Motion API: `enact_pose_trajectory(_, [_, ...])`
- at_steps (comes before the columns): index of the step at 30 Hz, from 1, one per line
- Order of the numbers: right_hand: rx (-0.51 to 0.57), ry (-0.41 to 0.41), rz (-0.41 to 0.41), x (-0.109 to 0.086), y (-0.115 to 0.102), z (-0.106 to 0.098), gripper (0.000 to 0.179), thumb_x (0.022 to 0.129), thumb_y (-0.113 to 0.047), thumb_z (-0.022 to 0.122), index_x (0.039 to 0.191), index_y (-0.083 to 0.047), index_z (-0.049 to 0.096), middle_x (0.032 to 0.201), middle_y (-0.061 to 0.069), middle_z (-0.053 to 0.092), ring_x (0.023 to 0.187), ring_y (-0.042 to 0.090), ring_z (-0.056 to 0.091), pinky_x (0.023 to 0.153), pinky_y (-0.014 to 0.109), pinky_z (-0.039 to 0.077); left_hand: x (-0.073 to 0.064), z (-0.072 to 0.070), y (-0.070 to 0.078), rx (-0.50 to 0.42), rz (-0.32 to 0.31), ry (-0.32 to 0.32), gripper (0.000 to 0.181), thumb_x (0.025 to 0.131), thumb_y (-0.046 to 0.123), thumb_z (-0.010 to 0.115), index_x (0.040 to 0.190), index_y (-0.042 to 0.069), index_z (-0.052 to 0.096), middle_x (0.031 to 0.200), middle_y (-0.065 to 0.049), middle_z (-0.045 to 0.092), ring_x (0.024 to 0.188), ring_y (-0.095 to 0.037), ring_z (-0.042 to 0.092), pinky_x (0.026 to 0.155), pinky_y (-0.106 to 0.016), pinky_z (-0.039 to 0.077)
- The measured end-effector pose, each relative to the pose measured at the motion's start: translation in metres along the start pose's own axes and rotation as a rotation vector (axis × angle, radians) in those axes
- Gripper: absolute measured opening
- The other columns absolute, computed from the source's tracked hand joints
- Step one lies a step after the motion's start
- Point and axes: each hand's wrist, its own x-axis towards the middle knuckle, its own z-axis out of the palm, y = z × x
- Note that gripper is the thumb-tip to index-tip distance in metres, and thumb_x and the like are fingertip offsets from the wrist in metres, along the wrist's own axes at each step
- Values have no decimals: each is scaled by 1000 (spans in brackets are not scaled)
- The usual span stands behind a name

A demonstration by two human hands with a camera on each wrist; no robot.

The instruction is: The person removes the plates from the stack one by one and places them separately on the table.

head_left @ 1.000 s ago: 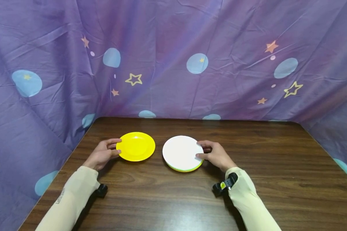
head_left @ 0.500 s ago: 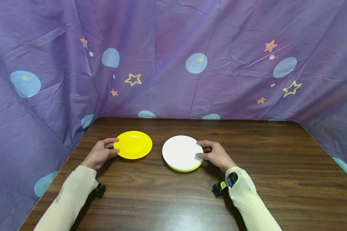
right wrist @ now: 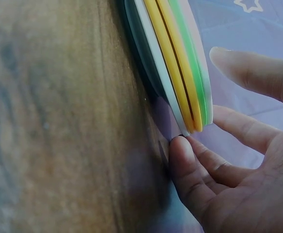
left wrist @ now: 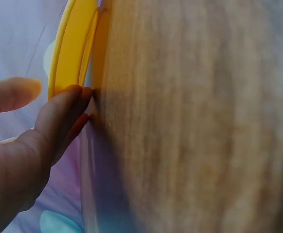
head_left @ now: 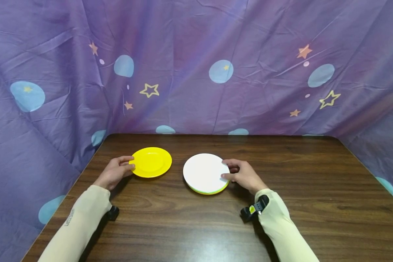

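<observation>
In the head view, my left hand (head_left: 116, 170) is at the left rim of a yellow plate (head_left: 150, 162) on the left half of the wooden table (head_left: 170, 225). The left wrist view shows the fingertips of this hand touching the underside of that rim, and the thumb raised just off it. To the right lies a stack of several plates, a white plate (head_left: 204, 173) on top. My right hand (head_left: 245, 174) reaches the stack's right edge. In the right wrist view, its fingertips meet the lower rim while its thumb stands away. Green (right wrist: 192, 63), yellow (right wrist: 178, 63) and white rims show there.
A purple curtain (head_left: 190, 47) with stars and blue discs hangs behind and at both sides of the table. Each wrist carries a small black camera, one (head_left: 113, 213) at the left and one (head_left: 246, 214) at the right.
The left hand and the yellow plate have shifted slightly left and toward the far edge, and the plate looks flatter. The right hand and the stack have stayed put.
</observation>
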Motion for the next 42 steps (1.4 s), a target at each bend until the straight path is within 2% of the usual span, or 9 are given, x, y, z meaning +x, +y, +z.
enact_pose_trajectory(9, [13, -4, 0, 0, 2, -1, 57, 83, -11, 77, 135, 1, 59, 121, 25, 68, 103, 26, 63, 68, 25, 57, 4, 2, 11, 37, 1, 18, 55, 103, 8, 42, 152, -12, 28, 156, -33, 31, 135, -35, 45, 99, -25, 53])
enact_pose_trajectory(17, [33, -20, 13, 4, 1, -2, 57, 83, -10, 77, 136, 0, 59, 124, 24, 66, 103, 25, 62, 67, 25, 56, 7, 2, 17, 306, -6, 117, 54, 99, 14, 47, 150, -5, 39, 154, -29, 41, 137, -36, 45, 109, -40, 45])
enact_pose_trajectory(20, [42, -25, 19, 4, 1, -2, 57, 83, -10, 77, 137, 0, 58, 125, 24, 65, 102, 24, 62, 68, 24, 56, 6, 2, 17, 354, -6, 134, 55, 99, 15, 47, 149, -4, 40, 153, -29, 43, 138, -38, 45, 109, -42, 45])
enact_pose_trajectory(26, [54, -26, 18, 2, 2, -2, 56, 83, -9, 77, 135, 1, 59, 123, 24, 66, 99, 22, 63, 68, 24, 56, 8, 2, 16, 364, -12, 145, 56, 100, 16, 47, 151, -3, 38, 152, -28, 44, 139, -38, 44, 112, -44, 44])
enact_pose_trajectory(29, [52, -25, 20, 2, 1, -2, 55, 83, -9, 77, 134, 1, 60, 122, 24, 67, 97, 20, 63, 68, 24, 56, 9, 1, 15, 351, -9, 167, 55, 99, 15, 48, 151, -3, 39, 148, -28, 49, 127, -34, 53, 96, -31, 53])
enact_pose_trajectory(32, [48, -29, 20, 1, 0, -2, 55, 83, -9, 77, 134, 1, 60, 121, 24, 67, 96, 18, 62, 69, 25, 56, 9, -2, 13, 333, 1, 205, 55, 97, 14, 49, 148, -4, 42, 141, -28, 55, 111, -27, 59, 76, -14, 48])
enact_pose_trajectory(35, [55, -32, 22, 1, 0, -1, 56, 83, -9, 76, 136, 1, 59, 121, 25, 67, 98, 20, 62, 69, 25, 57, 9, -5, 14, 312, 12, 229, 55, 96, 14, 50, 147, -5, 43, 139, -29, 57, 109, -26, 63, 71, -9, 47])
enact_pose_trajectory(39, [45, -25, 1, 1, 1, -1, 60, 83, -8, 77, 138, 2, 56, 125, 26, 65, 101, 24, 64, 71, 23, 55, 8, -9, 16, 253, 18, 238, 56, 96, 13, 48, 149, -6, 40, 144, -30, 53, 122, -35, 61, 87, -20, 57])
enact_pose_trajectory(42, [25, -19, -14, 1, 1, -1, 65, 82, -7, 77, 141, 2, 52, 126, 27, 65, 103, 27, 65, 73, 22, 54, 6, -12, 18, 172, 13, 231, 57, 99, 11, 46, 151, -8, 33, 149, -31, 46, 134, -39, 53, 105, -37, 53])
